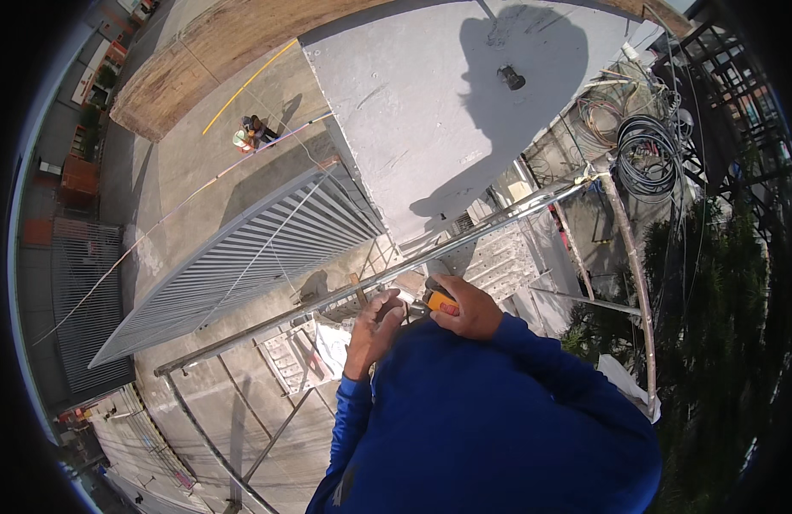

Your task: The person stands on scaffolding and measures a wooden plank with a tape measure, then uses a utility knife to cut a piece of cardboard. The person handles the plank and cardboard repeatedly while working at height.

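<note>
My right hand (pixel 471 313) grips the orange-yellow body of a power tool (pixel 443 304), held just in front of my blue-sleeved chest. The tool has a grey metal head (pixel 420 309) that points left, towards my other hand. My left hand (pixel 371 331) is raised at that end with its fingers curled. Whether those fingers touch the head or pinch a small part cannot be made out. Just beyond both hands a metal scaffold pipe (pixel 274 322) crosses the view at a slant.
A pale grey wall surface (pixel 396 96) carries a black fitting (pixel 513 78) and a head-shaped shadow. Coiled black cables (pixel 646 160) hang near a wooden pole (pixel 630 276). Below are perforated scaffold decks (pixel 499 257), a slatted metal gate (pixel 242 276), and a person (pixel 260 128) beside a bucket (pixel 240 137).
</note>
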`<state>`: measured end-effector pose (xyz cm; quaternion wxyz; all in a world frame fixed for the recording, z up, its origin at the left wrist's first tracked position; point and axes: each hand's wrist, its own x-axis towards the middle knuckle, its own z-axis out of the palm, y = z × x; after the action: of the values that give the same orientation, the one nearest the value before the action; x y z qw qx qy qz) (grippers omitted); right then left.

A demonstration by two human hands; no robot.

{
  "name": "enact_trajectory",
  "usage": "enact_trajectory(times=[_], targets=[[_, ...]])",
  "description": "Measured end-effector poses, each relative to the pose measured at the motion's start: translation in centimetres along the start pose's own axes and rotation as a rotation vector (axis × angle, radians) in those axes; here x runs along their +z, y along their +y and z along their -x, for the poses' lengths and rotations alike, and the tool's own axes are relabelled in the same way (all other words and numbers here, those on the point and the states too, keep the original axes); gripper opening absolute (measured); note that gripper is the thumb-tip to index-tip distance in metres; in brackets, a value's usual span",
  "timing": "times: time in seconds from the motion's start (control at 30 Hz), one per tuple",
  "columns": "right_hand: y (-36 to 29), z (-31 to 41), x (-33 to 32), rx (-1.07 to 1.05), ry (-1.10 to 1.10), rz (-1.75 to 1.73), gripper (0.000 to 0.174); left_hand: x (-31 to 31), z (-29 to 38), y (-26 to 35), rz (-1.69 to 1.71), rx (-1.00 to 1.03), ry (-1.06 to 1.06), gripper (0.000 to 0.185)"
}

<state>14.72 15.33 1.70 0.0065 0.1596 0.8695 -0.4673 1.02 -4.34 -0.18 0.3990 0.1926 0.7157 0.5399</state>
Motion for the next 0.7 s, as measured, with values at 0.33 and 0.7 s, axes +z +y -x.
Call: enact_trajectory(times=[0.33, 0.7], targets=[[2.0, 2.5, 2.2, 0.348, -0.056, -0.427, 0.063, 1.7, -0.7, 0.2, -0.272, 0.164, -0.155, 0.029], [5.2, -0.4, -1.1, 0.308, -0.193, -0.52, 0.048, -2.3, 2.8, 17.7, -0.027, 0.598, -0.091, 0.044]])
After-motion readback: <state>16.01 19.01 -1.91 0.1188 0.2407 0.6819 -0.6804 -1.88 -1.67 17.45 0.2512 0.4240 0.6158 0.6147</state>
